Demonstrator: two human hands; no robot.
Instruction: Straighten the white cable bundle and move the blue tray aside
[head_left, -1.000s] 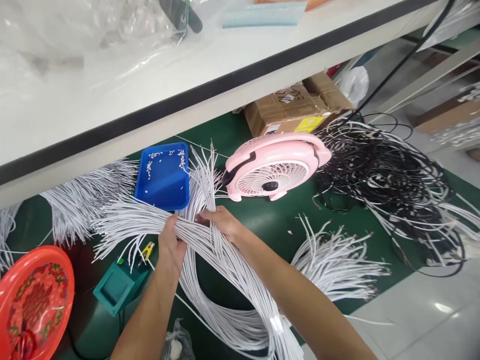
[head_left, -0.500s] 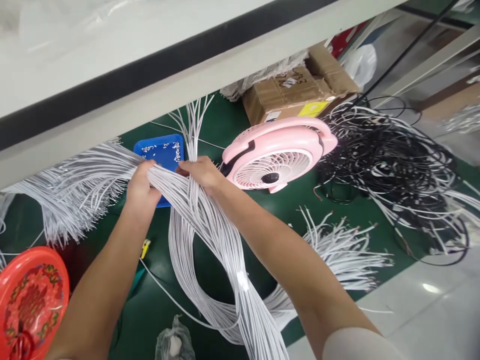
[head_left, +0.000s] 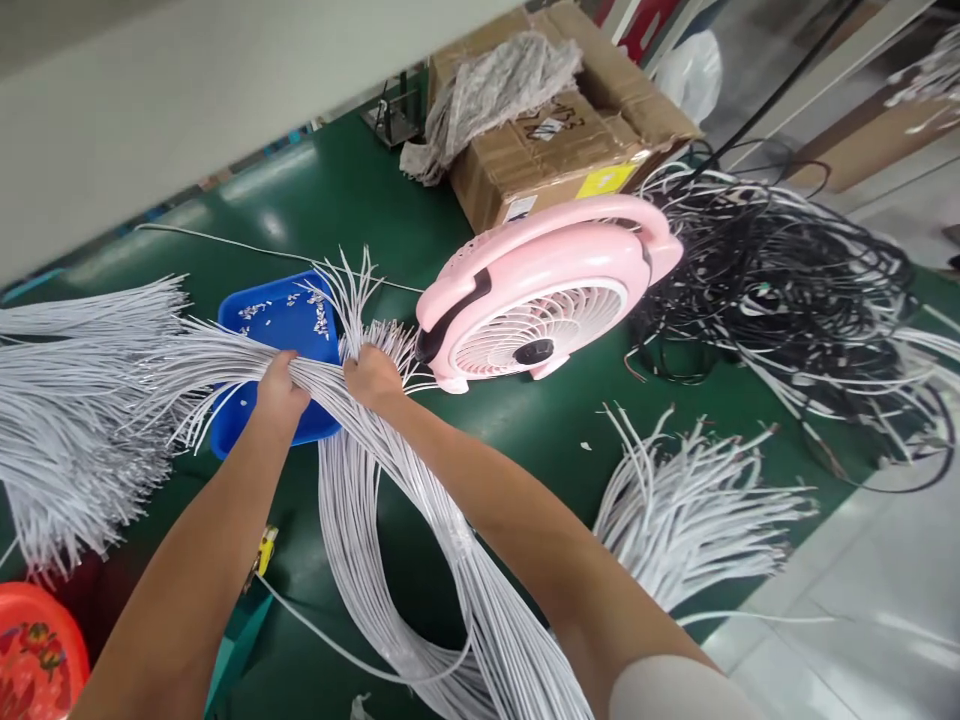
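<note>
A thick bundle of white cables loops across the green surface below my hands. My left hand is closed around one branch of the bundle, whose loose ends fan out to the left. Just right of it, my right hand grips the bundle where another group of ends sticks up. Both hands are at the blue tray, which holds small pale scraps and is partly covered by the cables. A pile of more white cables lies at the left.
A pink fan stands right of my hands, before a cardboard box. Tangled black and white cables lie at the right. Cut cable ends spread at the lower right. A red basin sits at lower left, near a yellow-handled tool.
The view has shifted, showing more surface beneath the shelf. My hands have moved slightly down and left with the cables, and the left-hand branch has come apart from the pile at left.
</note>
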